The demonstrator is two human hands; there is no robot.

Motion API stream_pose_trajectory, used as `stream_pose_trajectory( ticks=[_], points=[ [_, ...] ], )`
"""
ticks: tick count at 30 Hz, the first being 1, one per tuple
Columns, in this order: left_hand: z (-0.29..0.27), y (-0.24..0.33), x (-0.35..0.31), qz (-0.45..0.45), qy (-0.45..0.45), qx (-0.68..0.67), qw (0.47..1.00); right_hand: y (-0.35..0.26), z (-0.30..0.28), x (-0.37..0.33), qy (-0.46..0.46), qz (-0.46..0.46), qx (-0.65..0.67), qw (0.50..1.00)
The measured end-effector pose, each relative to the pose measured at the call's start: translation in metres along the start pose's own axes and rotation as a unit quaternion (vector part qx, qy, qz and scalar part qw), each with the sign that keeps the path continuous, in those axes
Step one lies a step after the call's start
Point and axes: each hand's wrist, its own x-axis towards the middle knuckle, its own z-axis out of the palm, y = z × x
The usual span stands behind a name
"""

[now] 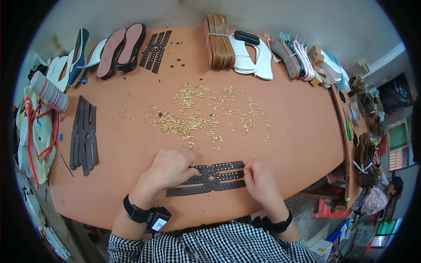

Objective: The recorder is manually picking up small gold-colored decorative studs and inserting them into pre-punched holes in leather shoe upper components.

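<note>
Two bare hands are brought to one dark, strap-like cut piece (212,185), which is laid flat at the lower centre of the frame, its bands dotted with small metallic studs. The left hand (173,164) is curled narrow, its fingertips set on the upper left part of the piece; whether anything is gripped in it cannot be told. The right hand (262,182) is placed at the right end of the piece, with thumb and forefinger drawn close together; whether the edge or a stud is pinched there cannot be made out.

Many loose gold-coloured bits (182,125) are strewn across the tabletop (302,131) in the middle of the frame. More dark cut pieces (81,131) are stacked at the left, with a thin rod (66,165) just beside them. Other studded pieces (153,52) are laid at the upper left, next to pink-topped soles (131,44). A bundle of brown soles (219,44) is stood at the top centre, beside white shoe parts (263,59) on which a black object (247,37) is rested.
</note>
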Motion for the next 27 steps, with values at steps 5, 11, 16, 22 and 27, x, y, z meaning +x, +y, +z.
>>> stream_pose_trajectory(
  ticks=[5,11,16,22,27],
  points=[
    [0.007,-0.005,0.003,0.021,-0.002,0.011,1.0,-0.006,0.003,-0.015,0.023,-0.011,-0.023,0.999],
    [0.007,-0.001,0.002,-0.012,0.003,0.003,1.0,-0.014,0.001,-0.025,-0.016,0.016,0.024,0.999],
    [0.017,-0.001,-0.003,-0.036,0.031,0.027,0.998,0.002,0.001,-0.022,-0.037,0.051,0.052,0.997],
    [0.016,-0.002,-0.003,-0.037,0.037,0.014,0.999,-0.005,0.001,-0.016,-0.035,-0.029,-0.056,0.997],
    [0.016,-0.001,-0.003,-0.065,0.004,0.008,0.998,-0.004,0.005,-0.025,-0.039,-0.031,-0.048,0.998]
  ],
)
